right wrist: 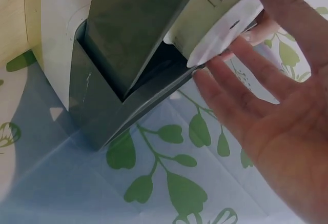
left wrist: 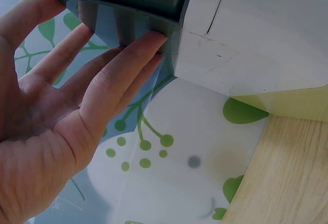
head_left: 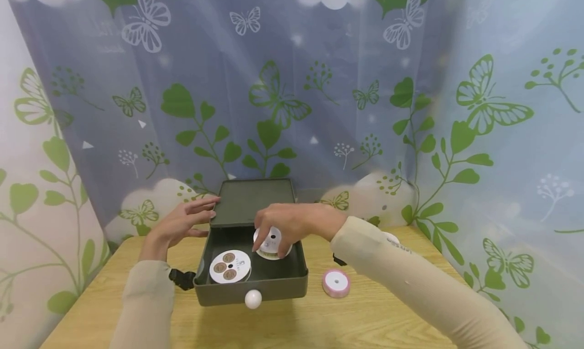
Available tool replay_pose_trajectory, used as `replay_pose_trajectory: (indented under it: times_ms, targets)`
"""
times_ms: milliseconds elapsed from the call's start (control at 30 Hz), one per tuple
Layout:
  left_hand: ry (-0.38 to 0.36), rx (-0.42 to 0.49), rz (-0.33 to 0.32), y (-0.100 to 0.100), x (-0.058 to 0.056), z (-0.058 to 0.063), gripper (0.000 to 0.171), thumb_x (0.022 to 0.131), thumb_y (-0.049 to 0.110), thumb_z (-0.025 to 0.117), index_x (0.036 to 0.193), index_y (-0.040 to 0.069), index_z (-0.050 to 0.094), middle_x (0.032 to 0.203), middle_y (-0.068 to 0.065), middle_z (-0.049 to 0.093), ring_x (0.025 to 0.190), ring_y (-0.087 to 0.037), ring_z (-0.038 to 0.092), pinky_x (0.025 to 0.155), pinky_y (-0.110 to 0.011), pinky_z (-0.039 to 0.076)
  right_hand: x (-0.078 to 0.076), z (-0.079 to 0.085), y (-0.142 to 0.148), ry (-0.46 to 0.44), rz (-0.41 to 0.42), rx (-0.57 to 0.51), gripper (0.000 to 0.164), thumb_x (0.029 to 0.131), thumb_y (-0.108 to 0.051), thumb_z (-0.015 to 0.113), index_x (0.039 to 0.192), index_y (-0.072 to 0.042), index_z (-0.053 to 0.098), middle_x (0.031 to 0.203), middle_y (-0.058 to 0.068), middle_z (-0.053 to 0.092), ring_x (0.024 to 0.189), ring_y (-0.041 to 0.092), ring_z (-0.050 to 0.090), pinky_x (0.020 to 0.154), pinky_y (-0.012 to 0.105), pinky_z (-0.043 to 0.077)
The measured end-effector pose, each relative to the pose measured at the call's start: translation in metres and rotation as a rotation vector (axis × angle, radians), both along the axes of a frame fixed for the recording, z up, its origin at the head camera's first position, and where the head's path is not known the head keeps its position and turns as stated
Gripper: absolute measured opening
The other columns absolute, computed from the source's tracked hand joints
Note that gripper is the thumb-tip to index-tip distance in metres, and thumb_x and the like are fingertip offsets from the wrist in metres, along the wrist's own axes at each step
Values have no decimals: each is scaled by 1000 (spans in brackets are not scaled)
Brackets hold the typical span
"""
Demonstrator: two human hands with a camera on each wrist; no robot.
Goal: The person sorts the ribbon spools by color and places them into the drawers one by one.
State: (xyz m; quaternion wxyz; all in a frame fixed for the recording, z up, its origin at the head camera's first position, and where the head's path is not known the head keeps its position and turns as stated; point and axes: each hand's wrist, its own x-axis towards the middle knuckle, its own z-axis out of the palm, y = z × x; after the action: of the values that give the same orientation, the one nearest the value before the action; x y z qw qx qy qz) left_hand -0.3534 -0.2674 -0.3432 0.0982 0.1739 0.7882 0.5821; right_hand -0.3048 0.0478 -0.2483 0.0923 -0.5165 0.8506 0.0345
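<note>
A dark green drawer box (head_left: 255,202) stands on the table with its drawer (head_left: 292,287) pulled out toward me. Over the drawer's right half, my right hand (head_left: 292,221) grips a white ribbon spool (head_left: 268,246) by its rim, thumb and fingers on either side. The right wrist view shows black letters reading "YOU" on its pale ribbon (right wrist: 205,16). A second white spool (head_left: 237,268) with brown round labels lies flat in the drawer's left half. My left hand (head_left: 184,221) touches the box's left side with extended fingertips, seen also against its edge in the left wrist view.
A pink-edged spool (head_left: 336,283) lies on the wooden table (head_left: 365,313), right of the drawer. Another white spool (head_left: 391,238) shows partly behind my right sleeve. The drawer has a round white knob (head_left: 253,299). A printed curtain (head_left: 328,151) hangs close behind the box.
</note>
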Motion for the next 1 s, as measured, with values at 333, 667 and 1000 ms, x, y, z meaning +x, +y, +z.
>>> replay_pose_trajectory:
  times_ms: [333,667,1000]
  targets:
    - [1,-1,1,0,0,-1,68,106,28,60,164,11,28,172,-21,18,154,-51,23,107,-53,55,1,-7,-6,-22,-25,68,50,78,-10,91,123,-30,78,146,7,60,134,23,55,113,29,47]
    - [4,-11,3,0,0,-2,69,106,29,60,165,12,28,172,-21,18,154,-50,24,109,-55,53,-6,-15,-13,-21,-77,99,52,77,-9,91,122,-31,78,138,-1,65,128,14,58,104,20,50]
    - [11,-6,-1,0,-1,-2,68,106,28,59,164,12,29,172,-21,19,154,-50,25,107,-53,55,-9,-20,-15,7,-63,103,59,83,1,83,136,-23,70,135,0,68,107,13,63,80,16,51]
